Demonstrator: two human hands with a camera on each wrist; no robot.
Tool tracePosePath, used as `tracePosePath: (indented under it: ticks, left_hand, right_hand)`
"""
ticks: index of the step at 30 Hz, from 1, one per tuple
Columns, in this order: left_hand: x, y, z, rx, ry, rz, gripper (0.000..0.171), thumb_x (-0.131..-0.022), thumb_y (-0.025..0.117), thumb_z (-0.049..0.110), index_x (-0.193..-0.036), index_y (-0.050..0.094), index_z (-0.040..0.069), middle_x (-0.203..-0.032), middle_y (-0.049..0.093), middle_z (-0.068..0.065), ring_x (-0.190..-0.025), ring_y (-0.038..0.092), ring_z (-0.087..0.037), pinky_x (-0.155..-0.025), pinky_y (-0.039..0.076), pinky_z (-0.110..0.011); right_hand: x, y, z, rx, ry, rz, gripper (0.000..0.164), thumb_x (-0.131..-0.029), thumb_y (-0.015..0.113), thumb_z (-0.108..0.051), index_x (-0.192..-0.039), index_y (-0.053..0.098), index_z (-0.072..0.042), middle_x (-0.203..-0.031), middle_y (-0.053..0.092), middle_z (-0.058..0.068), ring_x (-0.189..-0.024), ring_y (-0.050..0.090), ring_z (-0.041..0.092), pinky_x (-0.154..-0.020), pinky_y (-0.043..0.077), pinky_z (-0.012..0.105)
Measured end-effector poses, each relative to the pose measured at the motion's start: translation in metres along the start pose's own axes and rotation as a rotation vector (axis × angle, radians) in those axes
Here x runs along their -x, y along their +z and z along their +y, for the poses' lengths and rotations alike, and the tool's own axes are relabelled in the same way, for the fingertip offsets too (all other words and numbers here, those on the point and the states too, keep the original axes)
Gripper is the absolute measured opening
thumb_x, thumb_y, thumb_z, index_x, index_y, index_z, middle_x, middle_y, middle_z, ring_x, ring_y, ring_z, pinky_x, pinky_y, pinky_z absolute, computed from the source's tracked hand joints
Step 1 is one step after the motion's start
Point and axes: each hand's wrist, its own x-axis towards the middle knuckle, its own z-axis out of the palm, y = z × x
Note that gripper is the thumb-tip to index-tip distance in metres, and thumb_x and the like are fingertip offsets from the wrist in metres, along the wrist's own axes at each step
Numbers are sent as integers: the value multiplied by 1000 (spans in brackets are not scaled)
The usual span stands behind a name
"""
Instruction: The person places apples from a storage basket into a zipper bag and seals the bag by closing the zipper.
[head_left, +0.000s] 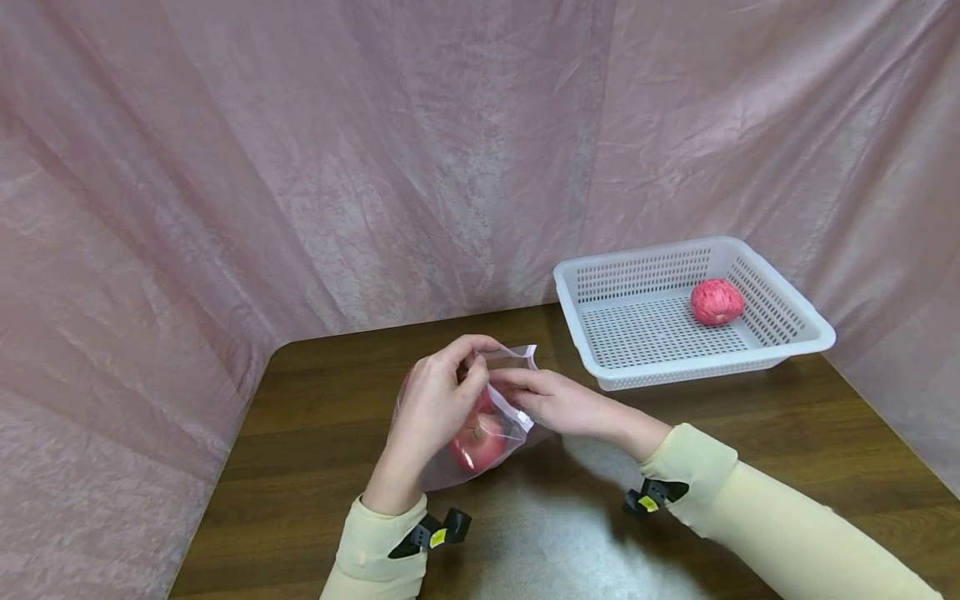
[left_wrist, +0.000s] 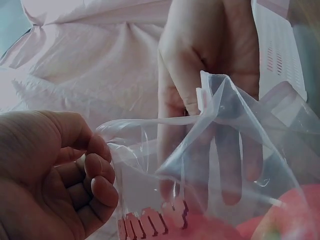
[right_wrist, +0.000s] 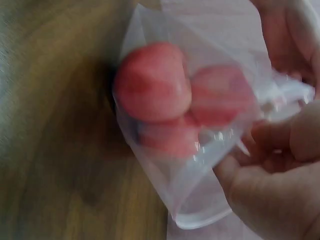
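Note:
My left hand (head_left: 435, 396) pinches the upper edge of a clear slider zip bag (left_wrist: 135, 145), its other fingers curled in, as the left wrist view shows. Red apples (right_wrist: 152, 82) lie in the lower part of the bag; the right wrist view shows three. My right hand (head_left: 555, 404) is at the bag's mouth with its fingers (left_wrist: 230, 170) straight, seen through the clear film. Its thumb lies close to the white slider (head_left: 523, 421). Whether the thumb touches the slider I cannot tell.
A white perforated plastic basket (head_left: 585, 337) stands at the back right of the wooden table (head_left: 300, 467), holding one streaky pinkish-red round fruit (head_left: 717, 302). Pink cloth (head_left: 420, 167) hangs behind the table and along both sides.

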Motion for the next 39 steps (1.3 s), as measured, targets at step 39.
tracePosePath:
  ticks: [39]
  left_hand:
    - [0,-1,0,25,0,-5,31,-100,63,6,-119,80,24,-75,53,8,-55,42,-9,-50,36,-32]
  right_hand:
    - [-5,-10,4,-24,8,-108,53,-106,44,-1,-155,63,-11,-142,71,1,-125,66,18,-108,51,39]
